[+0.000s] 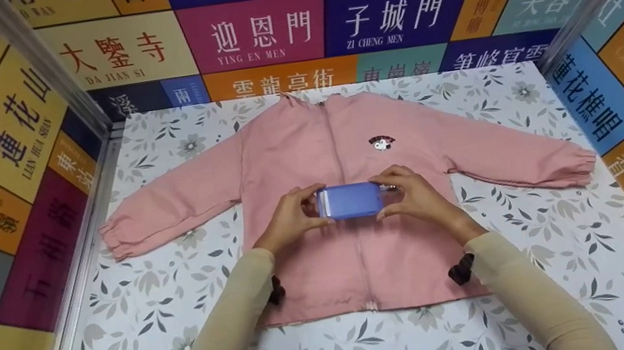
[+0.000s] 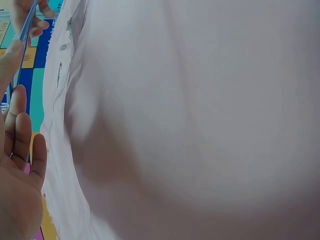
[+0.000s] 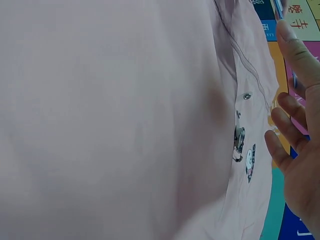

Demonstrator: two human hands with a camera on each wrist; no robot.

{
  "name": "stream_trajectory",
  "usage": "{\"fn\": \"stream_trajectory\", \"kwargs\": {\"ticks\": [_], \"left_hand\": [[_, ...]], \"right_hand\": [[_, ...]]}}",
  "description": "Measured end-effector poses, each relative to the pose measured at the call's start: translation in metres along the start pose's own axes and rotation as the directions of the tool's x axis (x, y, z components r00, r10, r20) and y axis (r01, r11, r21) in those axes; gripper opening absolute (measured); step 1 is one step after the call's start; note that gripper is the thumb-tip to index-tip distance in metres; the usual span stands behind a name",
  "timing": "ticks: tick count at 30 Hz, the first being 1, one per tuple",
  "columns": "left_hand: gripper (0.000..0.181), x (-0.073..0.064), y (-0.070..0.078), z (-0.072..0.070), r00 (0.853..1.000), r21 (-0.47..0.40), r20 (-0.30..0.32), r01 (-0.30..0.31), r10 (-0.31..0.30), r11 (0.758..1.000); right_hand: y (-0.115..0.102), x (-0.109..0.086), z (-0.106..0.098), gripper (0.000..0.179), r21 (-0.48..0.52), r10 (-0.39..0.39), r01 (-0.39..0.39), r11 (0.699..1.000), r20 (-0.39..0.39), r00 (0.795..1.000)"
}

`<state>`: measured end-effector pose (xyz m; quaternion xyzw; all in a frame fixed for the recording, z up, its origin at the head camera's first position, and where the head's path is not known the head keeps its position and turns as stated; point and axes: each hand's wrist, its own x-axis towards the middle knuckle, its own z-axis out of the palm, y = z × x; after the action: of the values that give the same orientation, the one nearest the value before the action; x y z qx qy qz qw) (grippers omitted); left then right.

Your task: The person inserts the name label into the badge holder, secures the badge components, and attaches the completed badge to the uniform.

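A pink zip-up jacket point(image 1: 289, 147) lies flat and face up with both sleeves spread outward. Above its middle, a thin blue phone point(image 1: 350, 201) is held sideways between two hands. My left hand point(image 1: 289, 219) pinches the left end between thumb and fingers, and my right hand point(image 1: 416, 199) pinches the right end the same way. Edge-on, the phone point(image 2: 25, 32) shows in the left wrist view at the upper left. The lower fingers of each hand stay off it in the wrist views. A small cartoon patch point(image 1: 382, 143) marks the jacket's chest.
Beneath the jacket is a white tabletop covering point(image 1: 142, 327) with grey leaves and flowers. Panels point(image 1: 258, 33) of coloured blocks with printed characters stand at the back and both sides. Metal frame posts point(image 1: 66, 82) rise at the back corners.
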<state>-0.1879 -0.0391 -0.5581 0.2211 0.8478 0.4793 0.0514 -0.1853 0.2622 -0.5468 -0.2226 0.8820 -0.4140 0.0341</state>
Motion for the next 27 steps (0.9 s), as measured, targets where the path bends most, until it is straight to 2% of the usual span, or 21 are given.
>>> {"fn": "stream_trajectory", "kwargs": {"ticks": [10, 17, 27], "left_hand": [[0.074, 0.0013, -0.0006, 0.001, 1.0, 0.006, 0.002, -0.013, 0.013, 1.0], [0.074, 0.0017, 0.0008, 0.0022, 1.0, 0.026, 0.007, -0.012, 0.012, 1.0], [0.075, 0.0021, 0.0033, 0.0025, 1.0, 0.05, 0.011, -0.022, 0.021, 0.999]], "right_hand": [[-0.0016, 0.0028, 0.0043, 0.077, 0.05, -0.023, 0.024, 0.998, -0.002, 1.0], [-0.0039, 0.0045, 0.0072, 0.078, 0.0, -0.05, 0.05, 0.999, -0.007, 0.999], [-0.0068, 0.0045, 0.0088, 0.08, -0.065, -0.05, 0.049, 0.997, -0.016, 0.999]]}}
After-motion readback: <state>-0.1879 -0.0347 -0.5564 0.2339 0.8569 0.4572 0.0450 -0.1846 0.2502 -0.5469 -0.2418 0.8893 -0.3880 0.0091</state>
